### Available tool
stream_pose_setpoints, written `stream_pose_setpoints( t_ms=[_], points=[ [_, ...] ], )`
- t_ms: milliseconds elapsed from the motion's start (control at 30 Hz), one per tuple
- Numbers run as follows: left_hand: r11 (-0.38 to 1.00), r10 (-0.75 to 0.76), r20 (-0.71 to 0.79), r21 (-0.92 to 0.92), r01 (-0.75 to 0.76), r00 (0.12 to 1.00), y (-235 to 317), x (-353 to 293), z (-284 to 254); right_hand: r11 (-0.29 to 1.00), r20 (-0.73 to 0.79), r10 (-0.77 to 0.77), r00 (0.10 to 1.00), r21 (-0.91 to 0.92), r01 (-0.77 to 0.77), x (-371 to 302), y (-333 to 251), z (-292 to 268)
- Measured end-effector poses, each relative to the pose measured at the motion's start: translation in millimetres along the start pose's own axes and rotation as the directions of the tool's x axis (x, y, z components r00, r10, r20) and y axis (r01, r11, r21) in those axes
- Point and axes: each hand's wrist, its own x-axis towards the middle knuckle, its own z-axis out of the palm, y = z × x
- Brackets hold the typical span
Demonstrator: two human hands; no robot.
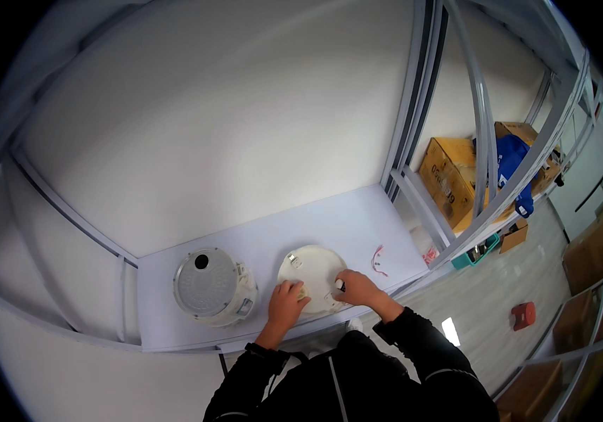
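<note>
On the white worktable lies a round white lid-like plate [313, 261] with small metal clips near its rim. At its left edge my left hand [286, 304] is closed, fingertips on a small pale piece [304, 291] at the plate. Over the plate's right edge my right hand [360, 288] is closed around a small white-and-dark thing [341, 285], mostly hidden by the fingers. To the left of my left hand stands a white round drum-shaped housing [206, 285] with a grey top, a dark round hole and side latches.
A thin red-and-white curved strip [379, 261] lies on the worktable [343, 211] at the right. Metal frame posts [414, 91] rise beyond it. Cardboard boxes [449, 179], blue cloth [512, 165] and a teal crate [476, 253] are farther right. A red stool-like object [523, 316] stands on the floor.
</note>
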Motion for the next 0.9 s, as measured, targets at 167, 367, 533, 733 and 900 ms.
stream_pose_setpoints(
  t_ms=[167,367,533,733,900],
  points=[
    [0.999,-0.034,0.035,-0.038,0.036,0.999,0,7,-11,0.999,-0.023,0.042,0.999,-0.007,-0.042,5,-5,3],
    [0.997,-0.062,0.029,-0.035,0.063,0.998,-7,2,-3,0.999,0.003,0.035,0.999,-0.002,-0.035,7,-19,-6],
    [0.996,-0.086,-0.012,0.009,0.086,0.996,-9,-2,2,0.996,0.015,0.085,0.996,-0.024,-0.085,8,-27,-8],
    [0.997,-0.072,-0.047,-0.007,0.071,0.996,-12,-1,6,0.996,-0.044,0.089,0.995,-0.013,-0.09,8,-18,-1],
    [0.997,-0.075,0.063,0.012,0.074,0.995,-4,7,-13,0.992,-0.026,0.11,0.994,0.062,-0.108,6,-25,-10]
  ],
)
